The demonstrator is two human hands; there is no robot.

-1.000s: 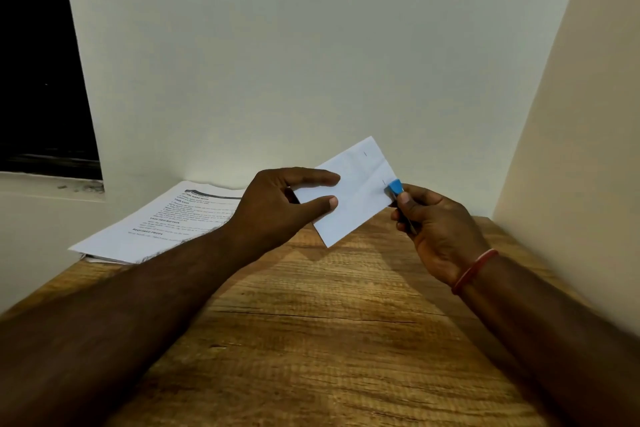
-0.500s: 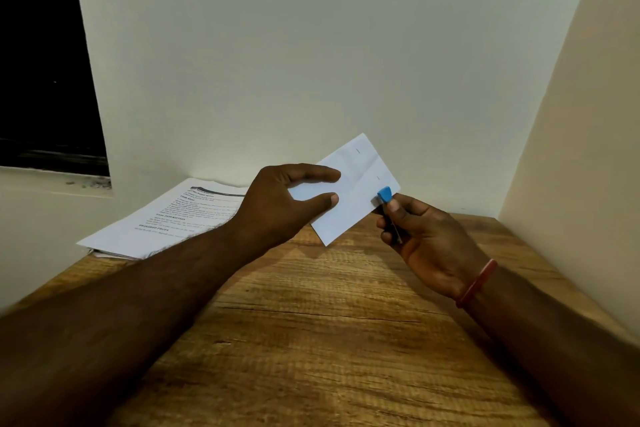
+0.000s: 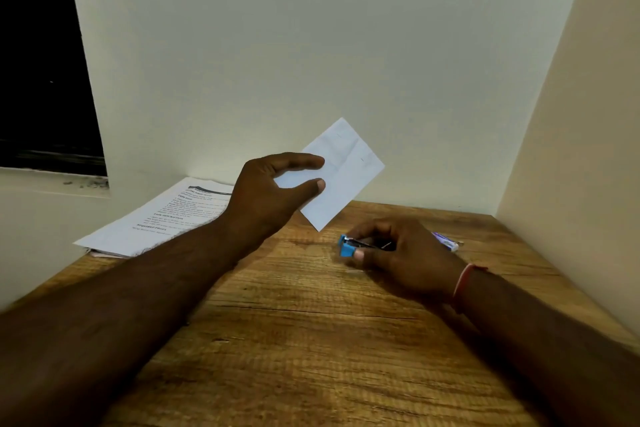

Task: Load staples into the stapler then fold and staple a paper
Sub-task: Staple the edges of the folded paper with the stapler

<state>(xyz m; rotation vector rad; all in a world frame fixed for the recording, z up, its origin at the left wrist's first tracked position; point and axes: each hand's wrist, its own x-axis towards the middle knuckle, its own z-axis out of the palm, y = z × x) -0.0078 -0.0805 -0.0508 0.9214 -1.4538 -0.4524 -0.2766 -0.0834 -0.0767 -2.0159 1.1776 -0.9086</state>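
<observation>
Blue stapler (image 3: pixel 346 248); white folded paper (image 3: pixel 346 177); brown wood-grain table (image 3: pixel 294 340).

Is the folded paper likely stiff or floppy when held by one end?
Probably fairly stiff: the folded paper juts straight past the left hand without drooping. Likely light, since a thumb-and-finger pinch holds it.

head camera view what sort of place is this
Probably a home or office desk nook: a brown wood-grain tabletop boxed in by bare white walls, with printed white paper sheets stacked near a dark window.

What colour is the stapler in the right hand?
The stapler is blue; the head view shows it best.
</observation>
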